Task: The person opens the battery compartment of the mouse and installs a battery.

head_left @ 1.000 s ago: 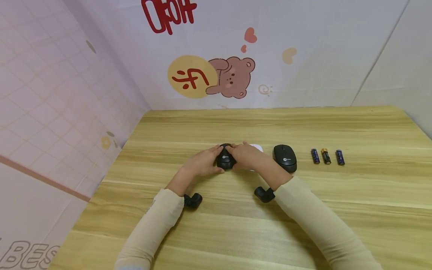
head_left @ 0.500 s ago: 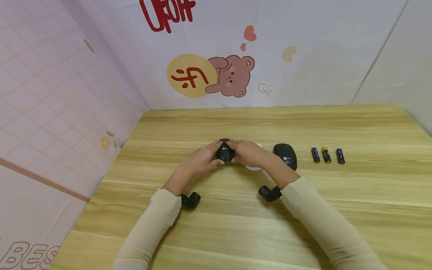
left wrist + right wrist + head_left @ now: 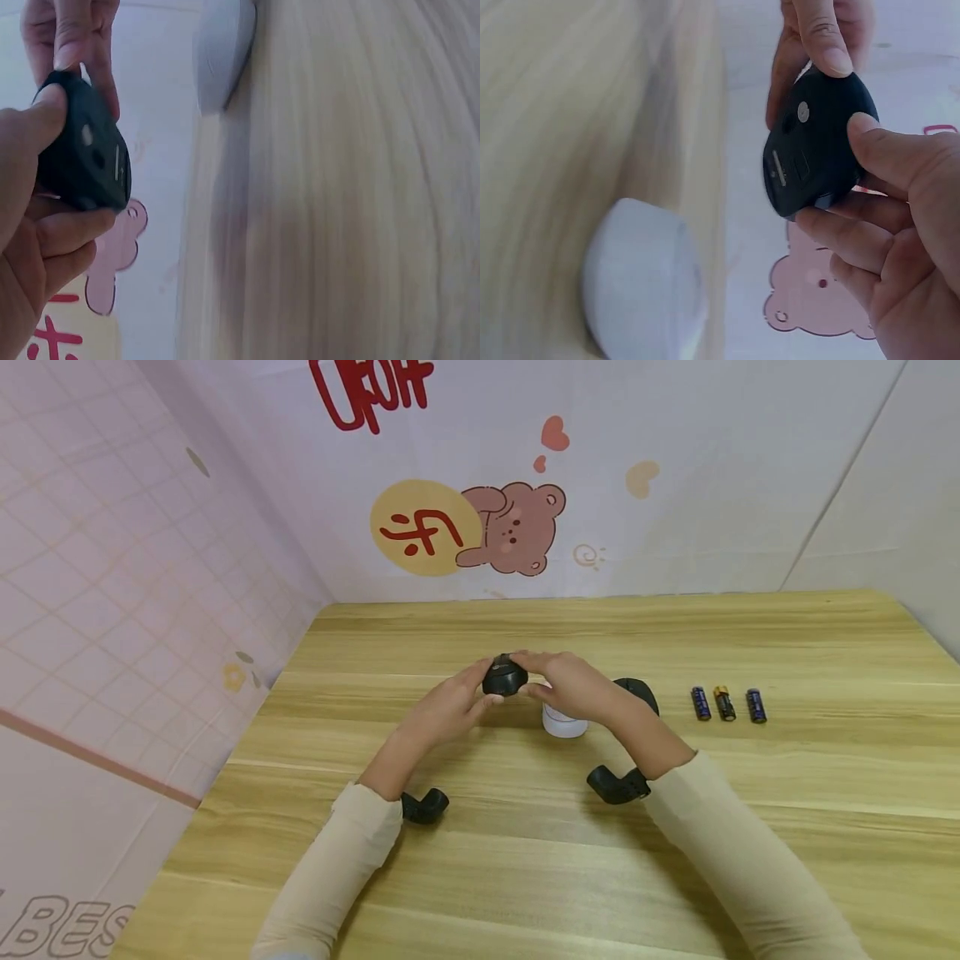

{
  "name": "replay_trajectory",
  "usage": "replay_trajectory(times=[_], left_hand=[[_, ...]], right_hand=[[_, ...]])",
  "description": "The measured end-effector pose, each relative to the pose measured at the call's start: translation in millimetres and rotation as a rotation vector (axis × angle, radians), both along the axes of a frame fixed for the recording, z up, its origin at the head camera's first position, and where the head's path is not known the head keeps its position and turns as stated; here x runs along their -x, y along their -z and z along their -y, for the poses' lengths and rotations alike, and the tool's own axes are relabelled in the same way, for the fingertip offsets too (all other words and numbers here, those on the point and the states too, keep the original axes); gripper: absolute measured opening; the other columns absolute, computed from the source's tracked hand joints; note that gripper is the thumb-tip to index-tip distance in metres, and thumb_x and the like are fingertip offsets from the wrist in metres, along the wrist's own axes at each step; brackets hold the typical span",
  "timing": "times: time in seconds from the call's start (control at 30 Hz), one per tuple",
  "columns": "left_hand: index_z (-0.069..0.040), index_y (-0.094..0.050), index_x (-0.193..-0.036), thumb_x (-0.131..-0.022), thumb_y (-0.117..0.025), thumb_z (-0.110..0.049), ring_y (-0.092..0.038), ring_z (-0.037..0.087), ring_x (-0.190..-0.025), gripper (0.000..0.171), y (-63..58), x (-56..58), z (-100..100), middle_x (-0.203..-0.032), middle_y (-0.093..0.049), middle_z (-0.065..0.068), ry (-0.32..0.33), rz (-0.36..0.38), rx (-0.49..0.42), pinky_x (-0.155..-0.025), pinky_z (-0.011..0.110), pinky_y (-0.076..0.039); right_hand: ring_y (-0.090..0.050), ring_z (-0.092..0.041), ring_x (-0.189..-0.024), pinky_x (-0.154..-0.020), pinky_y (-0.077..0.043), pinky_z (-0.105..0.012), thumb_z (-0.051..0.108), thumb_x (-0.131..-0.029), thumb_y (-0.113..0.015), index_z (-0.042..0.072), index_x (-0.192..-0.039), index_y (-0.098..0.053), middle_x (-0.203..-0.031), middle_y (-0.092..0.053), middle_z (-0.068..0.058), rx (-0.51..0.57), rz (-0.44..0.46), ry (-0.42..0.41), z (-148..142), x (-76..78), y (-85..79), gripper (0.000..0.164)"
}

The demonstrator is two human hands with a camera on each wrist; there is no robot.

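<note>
Between both hands a black computer mouse [image 3: 506,677] is held up off the table, its front tipped away. My left hand [image 3: 453,703] pinches its left side, thumb against the underside. From the other side my right hand [image 3: 573,685] grips it between thumb and fingers. In the right wrist view the underside of the black mouse [image 3: 814,142] shows a round light sticker and a pale slot. Just below the right hand a white mouse [image 3: 564,724] stands on the table, partly covered by that hand in the head view.
A second black mouse [image 3: 640,693] lies behind the right forearm. Farther right several batteries stand in a row, the middle battery [image 3: 724,703] having a gold end. Black wrist mounts [image 3: 426,807] stick out at both cuffs. A printed wall [image 3: 675,527] rises behind the wooden table [image 3: 495,877].
Both hands have lifted the black mouse off the table and tilted it, moving it slightly away from me. More of the white mouse shows now, and the right forearm has shifted over the second black mouse.
</note>
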State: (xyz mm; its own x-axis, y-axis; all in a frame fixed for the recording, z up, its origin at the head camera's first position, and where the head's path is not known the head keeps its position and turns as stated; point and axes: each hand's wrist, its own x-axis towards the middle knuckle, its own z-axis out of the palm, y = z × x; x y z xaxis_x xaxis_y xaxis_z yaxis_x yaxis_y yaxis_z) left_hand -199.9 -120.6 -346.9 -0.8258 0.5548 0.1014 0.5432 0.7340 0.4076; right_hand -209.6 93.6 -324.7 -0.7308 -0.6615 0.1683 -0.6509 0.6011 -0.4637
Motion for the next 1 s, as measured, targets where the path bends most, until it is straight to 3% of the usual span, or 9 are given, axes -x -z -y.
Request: replay_trajectory(times=[0.23,0.33,0.5,0.6,0.8,0.9,1.0], left_hand=[[0.004,-0.034,-0.137,-0.097,-0.037,-0.037,-0.051,0.032,-0.115,0.058,-5.1,-10.7,-18,-0.132,-0.046,0.022,-0.118,-0.024,-0.159,-0.091,0.041,-0.043],[0.005,-0.039,-0.133,-0.094,-0.033,-0.043,-0.056,0.032,-0.107,0.062,-7.7,-14.6,-23,-0.124,-0.053,0.022,-0.144,-0.066,-0.225,-0.085,0.041,-0.047],[0.005,-0.047,-0.123,-0.09,-0.025,-0.05,-0.061,0.023,-0.073,0.068,-14.0,-18.8,-29,-0.094,-0.062,0.016,-0.157,-0.156,-0.233,-0.063,0.034,-0.05],[0.005,-0.05,-0.117,-0.087,-0.02,-0.053,-0.054,0.02,-0.06,0.072,-17.7,-20.9,-31,-0.079,-0.059,0.011,-0.162,-0.193,-0.188,-0.055,0.032,-0.046],[0.003,-0.056,-0.101,-0.086,-0.016,-0.055,-0.053,0.018,-0.053,0.072,-20.3,-25.0,-37,-0.067,-0.056,0.007,-0.193,-0.228,-0.139,-0.05,0.031,-0.044],[0.002,-0.058,-0.093,-0.088,-0.016,-0.054,-0.055,0.019,-0.053,0.07,-20.7,-26.6,-40,-0.065,-0.057,0.008,-0.223,-0.254,-0.149,-0.049,0.032,-0.045],[0.002,-0.06,-0.092,-0.09,-0.018,-0.052,-0.06,0.021,-0.057,0.068,-20.2,-27.0,-41,-0.068,-0.061,0.01,-0.251,-0.246,-0.185,-0.051,0.032,-0.047]], right_hand=[[-0.062,-0.024,-0.094,-0.079,-0.049,-0.038,0.016,-0.094,-0.055,-0.005,-0.131,-0.048,-0.119,-0.058,-0.019,0.088,-0.012,0.017,-8,-4.8,-13.4,0.043],[-0.059,-0.02,-0.077,-0.068,-0.046,-0.034,0.016,-0.095,-0.053,-0.006,-0.132,-0.046,-0.116,-0.06,-0.019,0.091,-0.025,0.03,-9,-7.6,-17.9,0.044],[-0.058,-0.018,-0.068,-0.059,-0.043,-0.029,0.012,-0.092,-0.058,-0.009,-0.132,-0.044,-0.103,-0.065,-0.019,0.076,-0.062,0.046,-11,-13.7,-22.5,0.046],[-0.064,-0.02,-0.073,-0.058,-0.047,-0.029,0.009,-0.09,-0.061,-0.009,-0.13,-0.046,-0.099,-0.066,-0.019,0.056,-0.09,0.059,-10,-16.8,-22.9,0.047],[-0.067,-0.028,-0.083,-0.066,-0.053,-0.034,0.004,-0.085,-0.066,-0.007,-0.121,-0.054,-0.099,-0.065,-0.021,0.054,-0.115,0.089,-10,-22.5,-21.1,0.04],[-0.067,-0.027,-0.083,-0.068,-0.053,-0.033,0.005,-0.084,-0.067,-0.004,-0.116,-0.057,-0.1,-0.066,-0.017,0.094,-0.066,0.077,-12,-24.7,-19.4,0.035],[-0.067,-0.025,-0.085,-0.07,-0.053,-0.031,0.006,-0.085,-0.067,-0.001,-0.116,-0.059,-0.102,-0.066,-0.014,0.159,0.039,0.06,-14,-25.7,-17.5,0.032]])
